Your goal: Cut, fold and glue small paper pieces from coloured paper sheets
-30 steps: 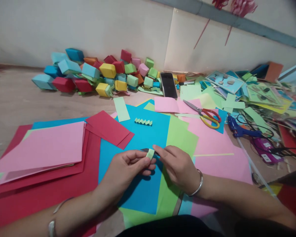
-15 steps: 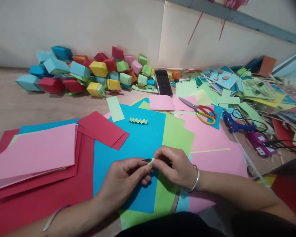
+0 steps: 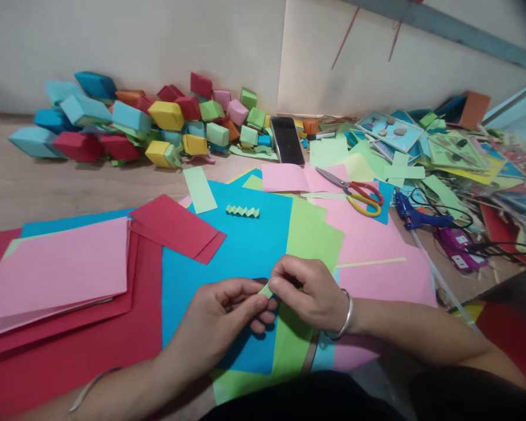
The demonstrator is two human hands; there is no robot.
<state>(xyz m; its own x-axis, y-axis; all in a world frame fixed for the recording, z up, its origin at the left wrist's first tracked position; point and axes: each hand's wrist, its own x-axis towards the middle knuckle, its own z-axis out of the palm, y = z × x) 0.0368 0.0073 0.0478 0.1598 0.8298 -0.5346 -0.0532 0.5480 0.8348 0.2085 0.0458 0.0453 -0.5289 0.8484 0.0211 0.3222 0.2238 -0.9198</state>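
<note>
Above the blue sheet, my left hand pinches a small light green paper strip between thumb and fingers. The fingers of my right hand close on the strip's upper right end, close beside the left fingertips. Part of the strip is hidden by the fingers. Farther back on the blue sheet lies a zigzag-folded green strip. A flat pale green piece and red rectangles lie to its left.
Pink sheets lie on red ones at left. Scissors, a phone and a blue glue gun lie toward the back and right. Coloured paper boxes are piled along the wall, with paper scraps at the right.
The view has shifted slightly. More of the green strip now shows between my fingertips, and my hands have drawn a little apart while both still grip it.
</note>
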